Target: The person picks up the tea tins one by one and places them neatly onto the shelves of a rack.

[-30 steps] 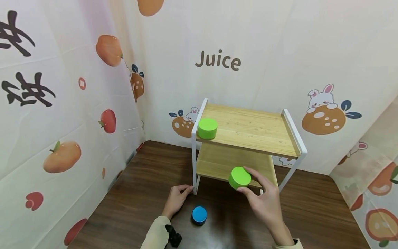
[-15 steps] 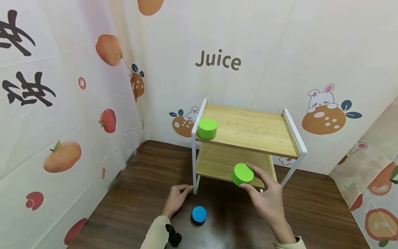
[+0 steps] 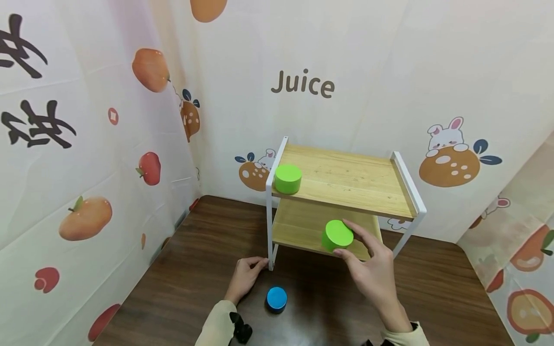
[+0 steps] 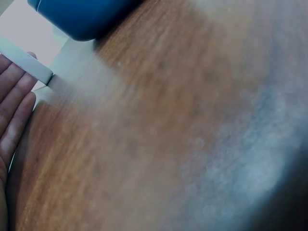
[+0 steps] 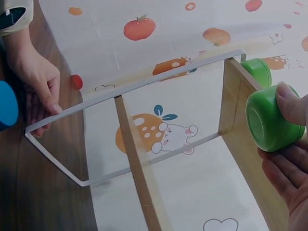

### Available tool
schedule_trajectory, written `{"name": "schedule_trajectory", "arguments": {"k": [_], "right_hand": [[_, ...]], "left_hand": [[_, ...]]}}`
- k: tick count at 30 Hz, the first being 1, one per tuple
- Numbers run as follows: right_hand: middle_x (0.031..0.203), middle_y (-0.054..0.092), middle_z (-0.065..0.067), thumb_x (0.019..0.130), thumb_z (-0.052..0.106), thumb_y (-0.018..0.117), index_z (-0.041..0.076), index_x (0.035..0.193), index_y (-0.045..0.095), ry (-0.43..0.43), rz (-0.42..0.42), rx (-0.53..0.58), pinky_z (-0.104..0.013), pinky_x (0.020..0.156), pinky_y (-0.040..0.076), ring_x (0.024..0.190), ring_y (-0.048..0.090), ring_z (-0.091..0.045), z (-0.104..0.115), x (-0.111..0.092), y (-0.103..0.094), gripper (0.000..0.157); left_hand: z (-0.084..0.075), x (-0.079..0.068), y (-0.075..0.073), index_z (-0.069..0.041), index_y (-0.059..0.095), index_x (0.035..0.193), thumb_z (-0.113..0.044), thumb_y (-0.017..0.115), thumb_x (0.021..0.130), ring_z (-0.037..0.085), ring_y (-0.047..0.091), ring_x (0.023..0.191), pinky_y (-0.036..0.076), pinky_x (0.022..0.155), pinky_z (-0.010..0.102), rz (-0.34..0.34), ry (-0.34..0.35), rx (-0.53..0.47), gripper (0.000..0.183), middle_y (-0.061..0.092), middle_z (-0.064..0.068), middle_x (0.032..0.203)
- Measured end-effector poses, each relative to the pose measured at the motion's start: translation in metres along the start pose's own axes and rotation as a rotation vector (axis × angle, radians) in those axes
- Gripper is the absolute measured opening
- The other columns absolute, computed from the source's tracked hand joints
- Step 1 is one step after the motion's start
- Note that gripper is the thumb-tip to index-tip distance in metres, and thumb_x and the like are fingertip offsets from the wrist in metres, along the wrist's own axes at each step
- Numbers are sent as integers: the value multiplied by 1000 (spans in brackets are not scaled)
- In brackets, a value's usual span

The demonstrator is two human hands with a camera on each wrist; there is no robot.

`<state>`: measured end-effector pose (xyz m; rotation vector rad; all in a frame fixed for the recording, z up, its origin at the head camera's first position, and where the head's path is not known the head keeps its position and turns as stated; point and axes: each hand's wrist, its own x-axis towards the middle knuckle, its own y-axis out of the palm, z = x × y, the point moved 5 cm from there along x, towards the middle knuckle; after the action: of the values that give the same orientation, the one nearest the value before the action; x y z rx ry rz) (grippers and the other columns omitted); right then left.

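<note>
The right hand [image 3: 374, 271] pinches a green tub [image 3: 337, 234] between thumb and fingers, in the air at the rack's [image 3: 346, 180] front. Low by the bench [image 3: 441, 283], the left hand's [image 3: 245, 278] fingers pinch the near left leg [image 3: 269, 226], a blue tub [image 3: 276, 298] close by.

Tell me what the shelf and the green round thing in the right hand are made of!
Shelf boards: probably wood, or a wood print, fairly matte; pale yellow with grain lines.
Shelf frame: perhaps white-painted metal, smooth; the bars are thin, but it could be plastic.
Green round thing in the right hand: likely plastic, smooth with a soft shine; the colour is even.
</note>
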<state>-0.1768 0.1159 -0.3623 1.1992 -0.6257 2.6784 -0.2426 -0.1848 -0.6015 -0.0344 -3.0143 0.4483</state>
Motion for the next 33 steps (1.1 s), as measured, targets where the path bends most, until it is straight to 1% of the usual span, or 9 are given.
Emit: {"name": "schedule_trajectory", "arguments": {"k": [4,11,18,27,33], "right_hand": [[119,77,-20,64,-16,92,3,133,71,-14,0,5,-9,98,49,111,66,7,3,4,0,75],[119,76,-20,65,-17,92,3,133,71,-14,5,4,-8,98,49,111,66,6,6,7,-1,74],[121,76,-21,63,-18,92,2,133,71,-38,-6,6,-8,99,49,112,66,6,10,14,-2,76],[126,74,-21,68,-19,89,4,137,69,-13,-4,11,-9,101,49,116,66,4,18,21,-4,75],[124,74,-22,67,-20,89,2,136,69,-32,-9,6,-10,101,49,116,65,5,21,25,-5,75]], "left_hand": [[0,0,0,-12,84,107,-31,68,105,20,76,103,59,88,25,1,2,-1,25,82,6,106],[-3,-1,-1,-12,84,107,-29,67,105,20,76,103,59,87,24,4,10,-8,24,82,6,106],[-3,-1,-1,-13,84,108,-31,67,105,20,76,104,59,88,26,3,5,-1,25,82,6,107],[-3,-2,-2,-12,84,108,-30,67,105,20,76,103,59,87,25,1,6,-6,25,82,6,107],[-3,-1,-1,-13,84,107,-30,67,105,20,76,103,59,87,25,0,9,7,24,82,5,106]]}}
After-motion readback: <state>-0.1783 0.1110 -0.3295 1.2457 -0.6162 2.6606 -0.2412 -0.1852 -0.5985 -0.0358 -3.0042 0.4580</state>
